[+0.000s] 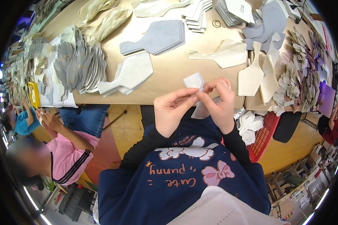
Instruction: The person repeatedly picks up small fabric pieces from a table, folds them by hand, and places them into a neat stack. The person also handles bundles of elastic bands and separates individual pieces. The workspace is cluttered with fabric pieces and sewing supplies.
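You hold a thin, whitish cut piece in front of your chest, just at the near edge of the brown-covered table. Its broad, angular end stands out above your fingertips, over the tabletop, while the other end hangs below them, partly behind your right hand.

Your left hand closes thumb and forefinger on the piece's middle; the right thumb and forefinger meet there too, almost touching the left ones. Your remaining fingers are bent and partly hidden, so I cannot tell whether any of them press on the material.

The step in hand looks like close fingertip work at that middle spot; whether you are peeling, folding or joining there, I cannot tell. As I judge it, the next move calls for one pinch to stay firm while the other shifts or pulls, lightly, since so thin a sheet could crease or tear.

Beyond your hands, slightly left, lies a stack of white cut pieces, with a blue-grey stack farther back. To the right are a cream cut piece and more cream pieces close to the edge. A red plastic basket sits below the table on your right.
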`<state>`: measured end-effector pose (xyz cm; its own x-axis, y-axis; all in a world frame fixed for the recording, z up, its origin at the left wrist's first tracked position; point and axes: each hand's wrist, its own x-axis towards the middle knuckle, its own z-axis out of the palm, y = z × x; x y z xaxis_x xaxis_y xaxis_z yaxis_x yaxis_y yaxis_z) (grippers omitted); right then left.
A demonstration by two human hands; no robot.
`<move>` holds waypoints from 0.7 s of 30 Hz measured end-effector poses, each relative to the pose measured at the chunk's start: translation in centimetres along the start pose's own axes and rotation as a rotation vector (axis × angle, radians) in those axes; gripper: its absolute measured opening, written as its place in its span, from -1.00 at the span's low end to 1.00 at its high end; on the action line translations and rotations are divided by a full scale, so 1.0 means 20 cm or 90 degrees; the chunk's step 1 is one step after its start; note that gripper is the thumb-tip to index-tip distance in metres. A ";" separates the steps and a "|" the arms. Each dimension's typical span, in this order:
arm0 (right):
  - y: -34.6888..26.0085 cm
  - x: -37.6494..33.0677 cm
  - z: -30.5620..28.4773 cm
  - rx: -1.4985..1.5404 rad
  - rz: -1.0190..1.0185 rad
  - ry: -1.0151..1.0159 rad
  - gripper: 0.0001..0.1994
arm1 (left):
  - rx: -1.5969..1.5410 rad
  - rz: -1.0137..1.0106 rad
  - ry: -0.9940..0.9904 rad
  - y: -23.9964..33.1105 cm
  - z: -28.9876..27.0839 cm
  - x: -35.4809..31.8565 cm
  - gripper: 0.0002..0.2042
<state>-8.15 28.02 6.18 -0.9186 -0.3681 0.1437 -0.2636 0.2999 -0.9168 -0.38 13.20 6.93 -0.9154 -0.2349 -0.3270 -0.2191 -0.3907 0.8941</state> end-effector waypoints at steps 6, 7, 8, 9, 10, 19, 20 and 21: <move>-0.02 0.01 0.01 0.046 -0.001 0.025 -0.79 | 0.046 0.016 0.012 0.02 0.04 -0.02 -0.74; -0.03 0.01 0.01 0.104 0.047 0.027 -0.79 | 0.063 0.029 0.010 0.02 0.04 -0.03 -0.75; -0.04 0.01 0.01 0.161 0.095 0.031 -0.79 | 0.075 0.039 0.012 0.02 0.04 -0.03 -0.76; -0.04 0.01 0.02 0.224 0.136 0.038 -0.79 | 0.086 0.049 0.014 0.02 0.05 -0.03 -0.77; -0.05 0.01 0.02 0.218 0.133 0.048 -0.79 | 0.107 0.067 0.006 0.02 0.05 -0.04 -0.79; -0.07 0.06 0.02 0.124 0.080 0.078 -0.73 | 0.187 0.150 -0.025 0.03 0.06 -0.03 -0.85; -0.08 0.07 0.02 0.104 0.042 0.072 -0.73 | 0.188 0.156 -0.032 0.03 0.05 -0.03 -0.85; -0.08 0.08 0.02 0.087 0.011 0.067 -0.73 | 0.188 0.161 -0.038 0.03 0.05 -0.03 -0.85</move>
<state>-9.11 26.67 7.72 -0.9501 -0.2683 0.1592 -0.2118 0.1798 -0.9606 -0.40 14.02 7.97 -0.9690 -0.2354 -0.0743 -0.0639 -0.0518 0.9966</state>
